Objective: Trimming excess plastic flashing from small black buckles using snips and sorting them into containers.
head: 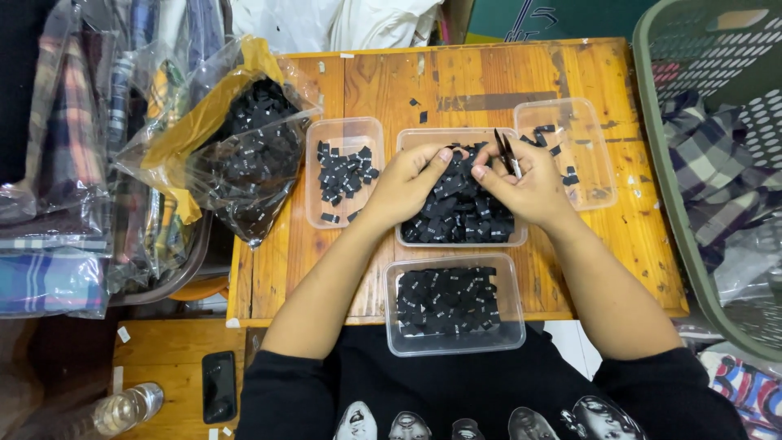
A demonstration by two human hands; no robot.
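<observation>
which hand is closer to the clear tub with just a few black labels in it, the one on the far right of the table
Right. The right hand, holding small scissors, sits at the left edge of that tub. The left hand is farther off, over the middle tub of labels.

The table in the middle of the frame is orange-brown wood with dark scuffs and specks. Four clear plastic tubs sit on it; the centre tub and the lower tub are packed with black labels bearing small white marks. In the upper left, a clear bag with a yellow lining holds more black labels. The basket at the right edge is sage green, holding grey-and-navy plaid cloth. A black phone lies lower left. The sleeves at the bottom are black.
</observation>
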